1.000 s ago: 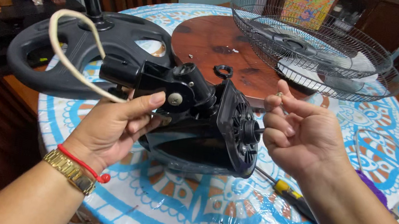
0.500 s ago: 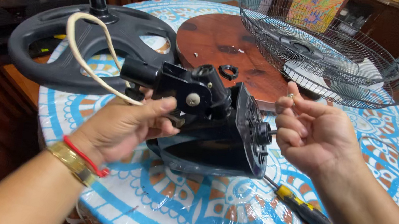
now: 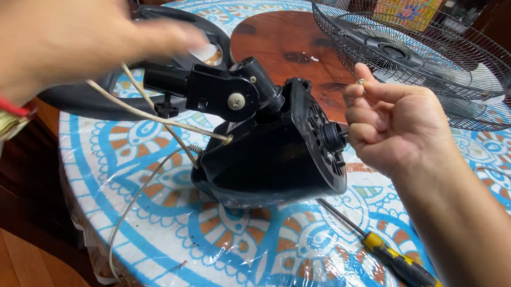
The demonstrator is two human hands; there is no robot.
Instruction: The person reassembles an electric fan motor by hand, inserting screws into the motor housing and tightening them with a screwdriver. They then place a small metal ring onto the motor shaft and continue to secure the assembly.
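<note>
Left hand (image 3: 68, 14), which a second ago was gripping the motor (image 3: 267, 152), is now lifting away open and blurred, leaving the motor resting unsupported on the table (image 3: 241, 253), while the right hand (image 3: 396, 126) is pinching a small screw (image 3: 360, 82) just beside the shaft (image 3: 334, 136).

The left hand (image 3: 66, 7) is smeared with motion blur, its fingers hard to tell apart, and its forearm runs off the left edge. The small part (image 3: 360, 82) pinched in the right hand (image 3: 389, 125) is too tiny to identify (perhaps metal). The fan guard (image 3: 425, 54) at the table's (image 3: 241, 253) far right edge is cut off at the top.
</note>
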